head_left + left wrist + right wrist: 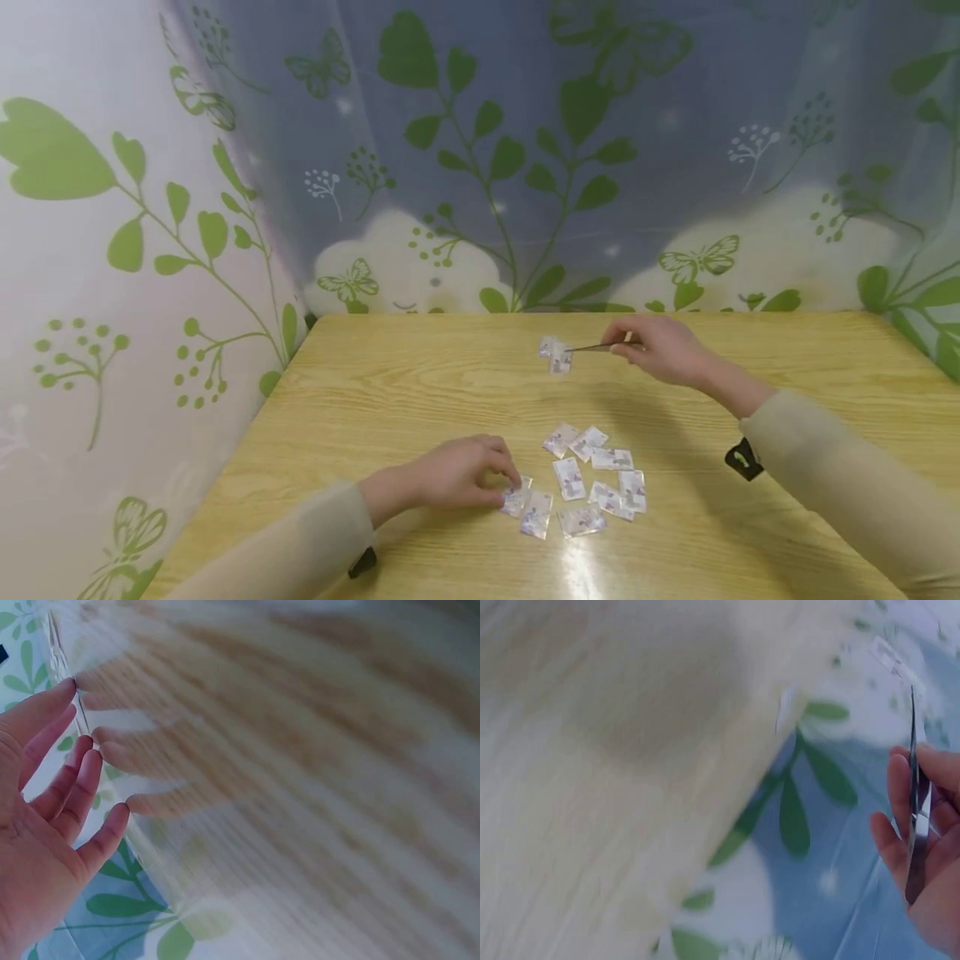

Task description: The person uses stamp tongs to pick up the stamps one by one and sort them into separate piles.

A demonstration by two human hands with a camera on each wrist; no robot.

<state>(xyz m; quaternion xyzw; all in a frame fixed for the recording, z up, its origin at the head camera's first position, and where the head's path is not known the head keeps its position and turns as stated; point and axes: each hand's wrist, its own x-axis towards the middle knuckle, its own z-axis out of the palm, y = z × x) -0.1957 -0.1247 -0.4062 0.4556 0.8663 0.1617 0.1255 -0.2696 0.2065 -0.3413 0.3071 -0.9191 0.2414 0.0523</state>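
My right hand (660,348) holds a pair of tweezers (916,825) between thumb and fingers, above the far part of the table. At the tweezers' tips is a small pale printed card (560,360), which overlaps another small card (547,342) in the head view. My left hand (467,472) is low at the near side, fingers loosely bent and fingertips down by the tabletop. Its fingertips overlap a shiny printed card (517,498) at the left of a group. Beside that lies a tilted card (537,514).
Several similar cards lie scattered near the front middle, among them an upright one (569,479), one at the right (632,491) and a front one (582,521). The wooden table (390,383) ends at a leaf-patterned curtain (480,167) behind and on the left.
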